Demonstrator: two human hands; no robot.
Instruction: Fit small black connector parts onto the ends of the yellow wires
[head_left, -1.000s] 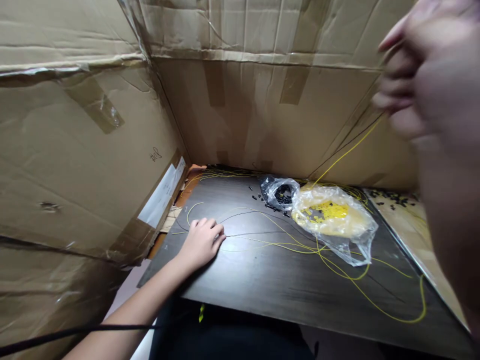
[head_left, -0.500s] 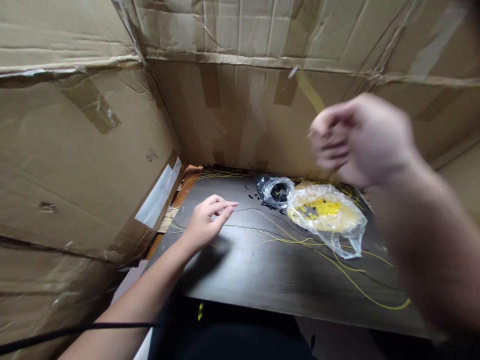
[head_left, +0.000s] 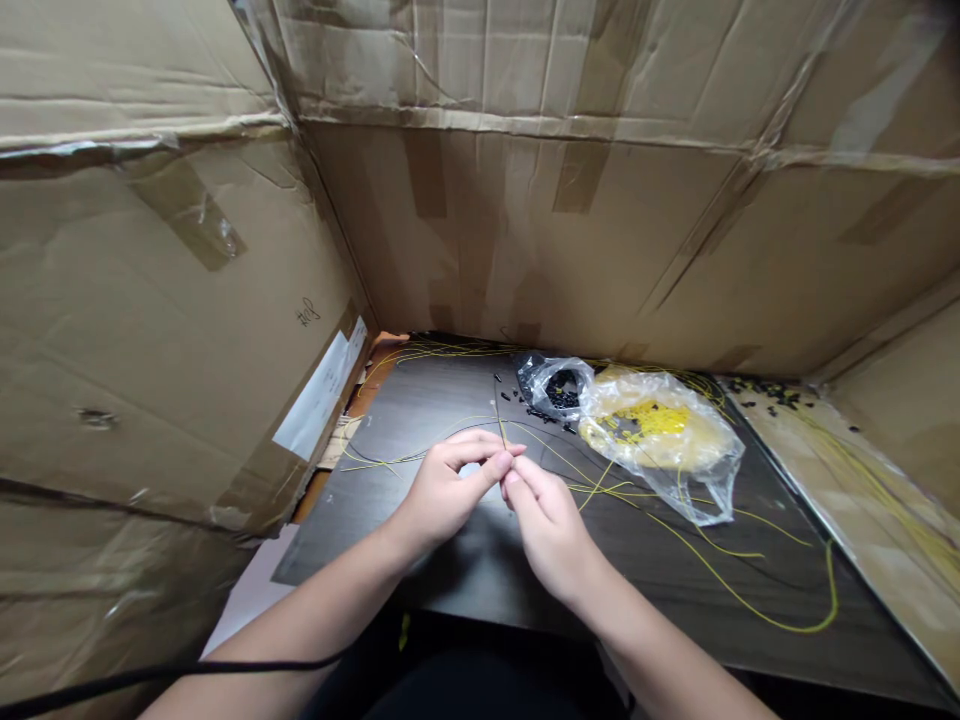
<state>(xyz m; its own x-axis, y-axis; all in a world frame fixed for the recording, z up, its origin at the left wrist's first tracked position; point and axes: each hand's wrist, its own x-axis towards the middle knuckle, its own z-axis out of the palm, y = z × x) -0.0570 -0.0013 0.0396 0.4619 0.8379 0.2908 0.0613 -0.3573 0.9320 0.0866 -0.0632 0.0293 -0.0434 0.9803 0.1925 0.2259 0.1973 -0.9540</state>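
Observation:
Above the table, my left hand (head_left: 454, 485) and my right hand (head_left: 547, 515) meet fingertip to fingertip, both closed in a pinch. Up out of the pinch sticks a thin wire (head_left: 498, 408), dark toward its top and yellowish near the fingers. Its part between the fingertips is hidden, as is anything small held there. Thin yellow wires (head_left: 705, 570) curve over the table to the right of my hands. Behind them lie a clear bag of small black parts (head_left: 561, 388) and a clear bag of small yellow parts (head_left: 649, 425).
Cardboard walls (head_left: 465, 260) enclose the dark tabletop (head_left: 450, 385) at the back and sides. Loose black pieces (head_left: 536, 412) lie by the black parts' bag. On the right, a cardboard strip (head_left: 847, 450) carries more black pieces and yellow wires. A black cable (head_left: 172, 670) crosses the lower left.
My right hand has come down and left from its raised place at the right to meet my left hand. My left hand has shifted slightly right, and the thin wire now stands between them.

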